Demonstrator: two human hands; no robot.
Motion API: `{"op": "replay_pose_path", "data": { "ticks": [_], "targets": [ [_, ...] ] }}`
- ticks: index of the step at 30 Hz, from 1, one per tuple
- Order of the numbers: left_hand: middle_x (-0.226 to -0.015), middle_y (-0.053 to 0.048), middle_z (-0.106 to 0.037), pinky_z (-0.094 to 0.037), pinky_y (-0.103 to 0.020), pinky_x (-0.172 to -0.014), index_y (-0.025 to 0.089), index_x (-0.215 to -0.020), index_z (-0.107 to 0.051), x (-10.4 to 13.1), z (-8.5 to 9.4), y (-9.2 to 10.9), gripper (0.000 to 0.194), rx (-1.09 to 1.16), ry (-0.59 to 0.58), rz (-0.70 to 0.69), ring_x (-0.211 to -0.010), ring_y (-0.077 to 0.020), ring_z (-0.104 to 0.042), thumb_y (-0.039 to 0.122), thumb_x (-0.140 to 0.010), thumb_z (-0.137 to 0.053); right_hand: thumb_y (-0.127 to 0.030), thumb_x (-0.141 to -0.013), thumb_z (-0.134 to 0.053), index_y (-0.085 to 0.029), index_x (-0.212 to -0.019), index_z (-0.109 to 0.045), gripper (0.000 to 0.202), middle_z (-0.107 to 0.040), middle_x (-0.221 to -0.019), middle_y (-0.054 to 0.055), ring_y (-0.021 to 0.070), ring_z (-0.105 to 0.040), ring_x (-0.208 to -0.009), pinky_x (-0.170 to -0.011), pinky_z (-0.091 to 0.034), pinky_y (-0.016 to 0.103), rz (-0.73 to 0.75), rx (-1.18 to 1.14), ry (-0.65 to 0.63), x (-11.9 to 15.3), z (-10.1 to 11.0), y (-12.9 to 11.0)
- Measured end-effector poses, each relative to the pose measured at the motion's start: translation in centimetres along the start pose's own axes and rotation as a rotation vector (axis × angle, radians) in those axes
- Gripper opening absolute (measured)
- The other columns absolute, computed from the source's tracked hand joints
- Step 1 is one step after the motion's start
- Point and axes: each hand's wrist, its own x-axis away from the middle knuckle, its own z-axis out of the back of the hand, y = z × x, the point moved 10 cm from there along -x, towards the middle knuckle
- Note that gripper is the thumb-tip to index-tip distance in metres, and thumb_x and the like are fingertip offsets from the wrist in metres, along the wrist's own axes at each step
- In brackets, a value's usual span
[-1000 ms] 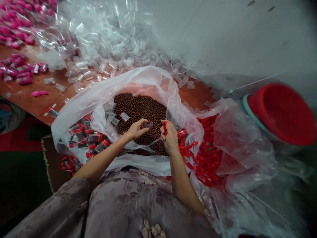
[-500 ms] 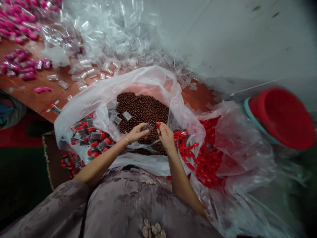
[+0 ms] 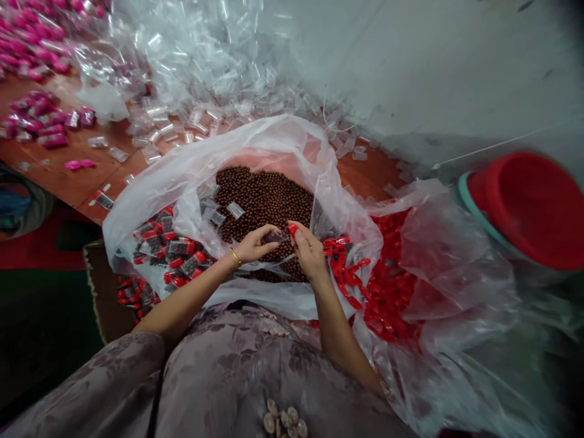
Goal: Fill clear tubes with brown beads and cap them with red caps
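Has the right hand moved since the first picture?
Yes, the right hand moved left, closer to the left hand, judged against the clear tube lying on the brown beads.

A mauve-grey floral garment (image 3: 219, 365) and a thin gold bracelet (image 3: 236, 257) are worn

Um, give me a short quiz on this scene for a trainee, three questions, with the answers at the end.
1. What does the left hand hold? A) a red basin; B) a small clear plastic container; C) a pink cap.
2. True or false: the right hand is holding a brown bead.
3. Fill in: the gold bracelet is on the ____ wrist.

Key: 1. B. 2. False; it holds a red cap. 3. Left.
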Motion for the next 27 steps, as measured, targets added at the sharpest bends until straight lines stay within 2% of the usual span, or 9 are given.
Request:
{"op": "replay_pose_path", "data": {
  "ticks": [4,7,12,14,16,18,21,24,27],
  "targets": [
    [-0.093,-0.005,-0.057,-0.04,-0.028,-0.082,0.014,-0.1,-0.053,0.1,-0.6,0.9,0.035,-0.112,-0.042,-0.006,-0.086,-0.0156,-0.05,0.041,-0.079,-0.051,-0.039,-0.087,-0.038,-0.023,-0.114,-0.058,0.038,-0.063,-0.112,0.005,0.0182,-0.057,-0.104,-0.091,-0.044,0.035,0.149,0.168,-0.068,0.4,-0.2,-1.8],
    [-0.088,-0.004,-0.057,-0.041,-0.026,-0.076,0.014,-0.101,-0.052,0.1,-1.4,0.7,0.035,-0.11,-0.084,0.011,-0.08,-0.0139,-0.05,0.041,-0.08,-0.048,-0.039,-0.088,-0.036,-0.023,-0.117,-0.057,0.039,-0.061,-0.117,0.004,0.0177,-0.055,-0.108,-0.095,-0.042,0.035,0.122,0.176,-0.071,0.7,-0.4,-1.3],
    [-0.086,-0.002,-0.055,-0.042,-0.025,-0.075,0.013,-0.099,-0.053,0.0,-2.5,-0.2,0.039,-0.033,-0.086,0.042,-0.078,-0.0129,-0.05,0.037,-0.069,-0.062,-0.041,-0.087,-0.038,-0.021,-0.114,-0.059,0.04,-0.06,-0.119,0.005,0.0185,-0.053,-0.112,-0.098,-0.039,0.036,0.051,0.131,-0.028,1.5,-0.3,-0.3],
    [-0.081,0.0,-0.053,-0.043,-0.023,-0.067,0.013,-0.096,-0.053,0.1,-3.0,-0.6,0.039,0.066,-0.1,0.104,-0.07,-0.0103,-0.049,0.037,-0.067,-0.064,-0.044,-0.085,-0.041,-0.021,-0.111,-0.061,0.04,-0.064,-0.109,0.005,0.0185,-0.058,-0.102,-0.09,-0.045,0.034,0.005,0.077,-0.018,1.7,-0.1,0.3],
    [-0.078,0.001,-0.052,-0.042,-0.021,-0.059,0.013,-0.093,-0.052,0.2,-3.5,-0.7,0.039,0.195,-0.135,0.173,-0.062,-0.0079,-0.047,0.039,-0.067,-0.065,-0.048,-0.085,-0.037,-0.021,-0.109,-0.06,0.043,-0.067,-0.086,0.003,0.0156,-0.062,-0.075,-0.069,-0.05,0.029,-0.087,-0.027,0.033,1.7,0.6,1.6],
    [-0.077,0.0,-0.052,-0.04,-0.019,-0.056,0.013,-0.092,-0.051,0.2,-3.5,-0.4,0.04,0.287,-0.143,0.198,-0.061,-0.007,-0.046,0.04,-0.066,-0.066,-0.051,-0.085,-0.035,-0.02,-0.11,-0.057,0.046,-0.061,-0.067,-0.001,0.0122,-0.055,-0.054,-0.054,-0.046,0.026,-0.163,-0.046,0.106,1.4,1.5,3.0],
    [-0.078,0.0,-0.053,-0.04,-0.02,-0.062,0.013,-0.089,-0.053,-0.1,-2.4,0.3,0.039,0.306,-0.096,0.149,-0.066,-0.0076,-0.047,0.038,-0.065,-0.069,-0.049,-0.076,-0.052,-0.017,-0.103,-0.057,0.042,-0.059,-0.065,0.0,0.0141,-0.054,-0.055,-0.055,-0.043,0.026,-0.213,0.307,0.096,0.2,1.5,5.0],
    [-0.08,-0.002,-0.054,-0.04,-0.021,-0.069,0.013,-0.083,-0.055,-0.3,-1.3,0.2,0.033,0.278,-0.054,0.099,-0.072,-0.0093,-0.05,0.035,-0.064,-0.07,-0.039,-0.073,-0.058,-0.018,-0.093,-0.06,0.029,-0.065,-0.077,0.009,0.0209,-0.061,-0.071,-0.063,-0.043,0.03,-0.283,0.755,-0.113,-0.8,-1.1,7.5],
    [-0.079,-0.002,-0.055,-0.04,-0.022,-0.071,0.012,-0.08,-0.056,-0.1,-0.2,-0.7,0.03,0.282,0.0,0.094,-0.074,-0.0096,-0.051,0.034,-0.064,-0.07,-0.033,-0.08,-0.048,-0.017,-0.092,-0.061,0.024,-0.067,-0.088,0.014,0.0233,-0.062,-0.081,-0.069,-0.043,0.031,-0.282,0.956,-0.284,-1.1,-3.6,8.7]
  ]
}}
